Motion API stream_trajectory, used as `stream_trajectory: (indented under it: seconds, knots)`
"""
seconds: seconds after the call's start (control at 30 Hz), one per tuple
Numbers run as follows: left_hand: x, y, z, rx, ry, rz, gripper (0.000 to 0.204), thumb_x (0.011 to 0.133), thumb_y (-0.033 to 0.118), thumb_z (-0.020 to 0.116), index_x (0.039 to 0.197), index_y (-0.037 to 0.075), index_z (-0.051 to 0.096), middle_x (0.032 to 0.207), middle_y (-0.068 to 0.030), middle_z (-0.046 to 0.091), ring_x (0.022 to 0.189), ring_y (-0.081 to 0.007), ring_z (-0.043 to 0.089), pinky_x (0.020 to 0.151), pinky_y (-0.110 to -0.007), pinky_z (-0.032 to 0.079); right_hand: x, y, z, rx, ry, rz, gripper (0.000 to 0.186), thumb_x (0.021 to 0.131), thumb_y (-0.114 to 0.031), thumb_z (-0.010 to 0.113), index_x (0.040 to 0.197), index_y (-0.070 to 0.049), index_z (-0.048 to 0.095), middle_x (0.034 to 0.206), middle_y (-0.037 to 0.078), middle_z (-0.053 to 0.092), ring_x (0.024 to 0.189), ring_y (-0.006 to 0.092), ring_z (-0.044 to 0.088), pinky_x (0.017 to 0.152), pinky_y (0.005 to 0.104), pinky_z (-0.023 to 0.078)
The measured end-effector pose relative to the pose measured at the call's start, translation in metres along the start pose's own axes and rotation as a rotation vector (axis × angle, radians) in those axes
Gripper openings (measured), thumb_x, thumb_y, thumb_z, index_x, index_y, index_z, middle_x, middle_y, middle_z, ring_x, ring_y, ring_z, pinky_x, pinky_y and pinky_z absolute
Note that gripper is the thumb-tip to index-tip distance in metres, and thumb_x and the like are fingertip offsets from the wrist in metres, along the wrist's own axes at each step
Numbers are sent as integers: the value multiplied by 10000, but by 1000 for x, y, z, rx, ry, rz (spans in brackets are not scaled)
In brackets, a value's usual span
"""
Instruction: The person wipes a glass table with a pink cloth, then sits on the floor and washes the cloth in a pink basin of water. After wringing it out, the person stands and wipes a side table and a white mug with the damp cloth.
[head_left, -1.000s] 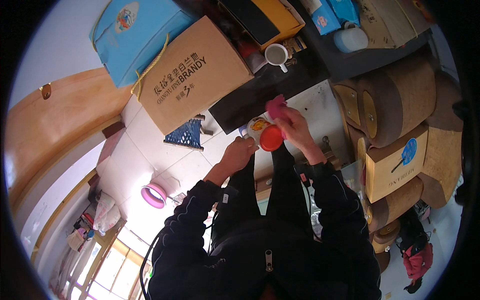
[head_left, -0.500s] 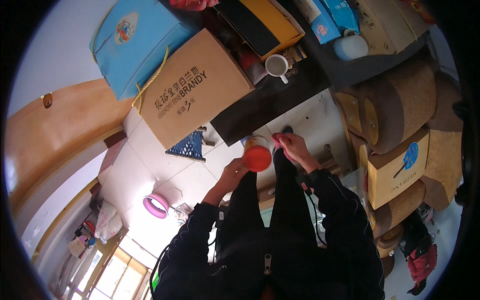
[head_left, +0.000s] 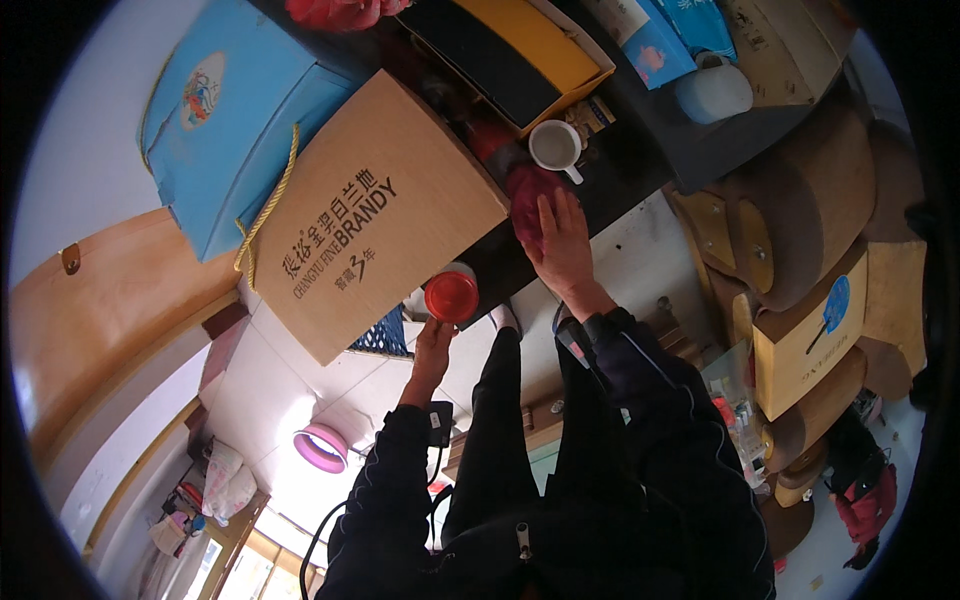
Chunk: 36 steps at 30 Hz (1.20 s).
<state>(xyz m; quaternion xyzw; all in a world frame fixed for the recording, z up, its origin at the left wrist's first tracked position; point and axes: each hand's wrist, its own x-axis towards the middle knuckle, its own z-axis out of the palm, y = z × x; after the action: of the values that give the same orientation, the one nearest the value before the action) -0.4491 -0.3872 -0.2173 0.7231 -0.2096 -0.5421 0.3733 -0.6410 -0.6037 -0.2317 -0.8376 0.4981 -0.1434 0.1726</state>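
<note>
In my left hand (head_left: 430, 360) is a jar with a red lid (head_left: 452, 297), its pale body partly showing beyond the lid. My fingers are closed around its near side, at the table's front edge and beside the big brown carton (head_left: 370, 215). My right hand (head_left: 563, 245) is on a dark red cloth (head_left: 530, 200), pressing it against the black table (head_left: 610, 175). Part of the cloth is under my fingers and palm. Just beyond that hand stands a white mug (head_left: 555, 146).
A blue gift box (head_left: 240, 140) with a yellow rope handle stands left of the carton. Behind the mug is a black-and-yellow box (head_left: 510, 60). A white cup-like container (head_left: 715, 92) stands at the far right. A wooden sofa (head_left: 800, 210) lines the right side. A pink ring (head_left: 320, 447) lies on the floor.
My right hand has moved forward with the cloth, from above my legs onto the table. The jar in my left hand has shifted left, close to the carton.
</note>
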Motion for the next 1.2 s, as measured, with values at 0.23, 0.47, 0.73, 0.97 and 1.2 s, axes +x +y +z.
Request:
stream_trajectory:
  seconds: [0.23,0.47,0.73,0.97,1.2]
  knots:
    - [4,-10,-13,-122,-157,-21,364,979,237,462,1299,64,456,1205,-77,548,1109,-172,542,843,-334,493,14,-2,25,-61,-123,-49,682,743,-265,678,1326,-58,393,1372,206,358,1292,403,303,1048,522,293]
    - [3,-8,-16,-100,-203,-85,384,981,236,447,1325,71,399,1168,-90,555,1032,-194,592,792,-313,502,-30,-42,44,24,-230,-279,526,745,-109,598,1260,-137,499,1350,99,406,1254,330,366,1015,448,359]
    - [-28,-16,-23,-121,-66,-139,515,921,118,522,1327,28,219,943,-188,636,773,-240,673,634,-288,535,-13,21,29,-62,-155,-249,505,735,-46,571,1228,-126,496,1294,111,445,1222,352,402,987,437,395]
    - [-63,1,6,54,-186,-308,298,886,75,542,1162,15,446,768,-139,642,630,-198,654,532,-283,519,-6,83,3,-167,-52,-85,539,717,-13,603,1237,-100,489,1300,119,449,1244,364,382,1017,444,377]
    - [-2,58,105,74,-200,-44,314,871,63,551,1177,22,490,801,-104,652,671,-139,638,606,-253,502,4,109,-7,-89,-46,47,546,713,-13,617,1239,-85,488,1317,128,426,1250,363,371,1005,450,386]
